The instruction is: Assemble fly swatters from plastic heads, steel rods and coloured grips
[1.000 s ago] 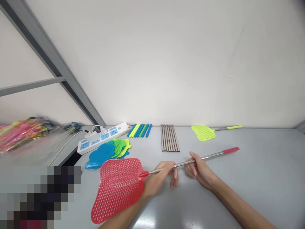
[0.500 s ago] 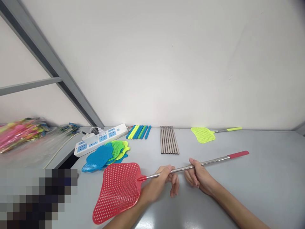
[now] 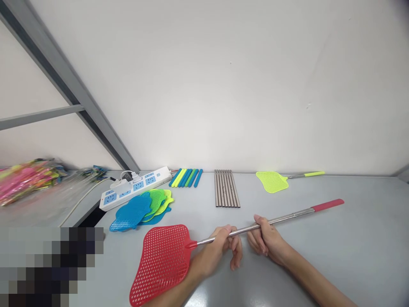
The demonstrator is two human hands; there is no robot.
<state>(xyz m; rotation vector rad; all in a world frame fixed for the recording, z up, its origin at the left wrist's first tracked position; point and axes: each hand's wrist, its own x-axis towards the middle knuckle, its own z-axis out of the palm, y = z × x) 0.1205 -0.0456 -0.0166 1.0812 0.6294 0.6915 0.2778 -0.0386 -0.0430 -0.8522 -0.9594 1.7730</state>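
A red fly swatter [image 3: 162, 260] with a perforated head, a metal telescopic rod and a red handle grip slants across the front of the table. My left hand [image 3: 222, 245] pinches the rod between thumb and fingers, not far from the head. Farther along, my right hand [image 3: 263, 236] holds the same rod, and the grip end sticks out beyond it to the right. The swatter's head covers part of my left forearm. Behind my hands, several metal rods [image 3: 226, 188] lie side by side on the table.
A yellow-green swatter [image 3: 273, 181] lies at the back right by the wall. Several coloured grips [image 3: 185, 178] sit beside a white power strip [image 3: 134, 187]. Blue, green and yellow swatter heads [image 3: 132, 211] overlap in a pile at left. Bagged coloured items [image 3: 32, 181] lie at far left.
The red swatter has slid to the right, its grip end reaching farther right and its head slightly lower. My left hand has moved a little right and down; my right hand stays nearly in place.
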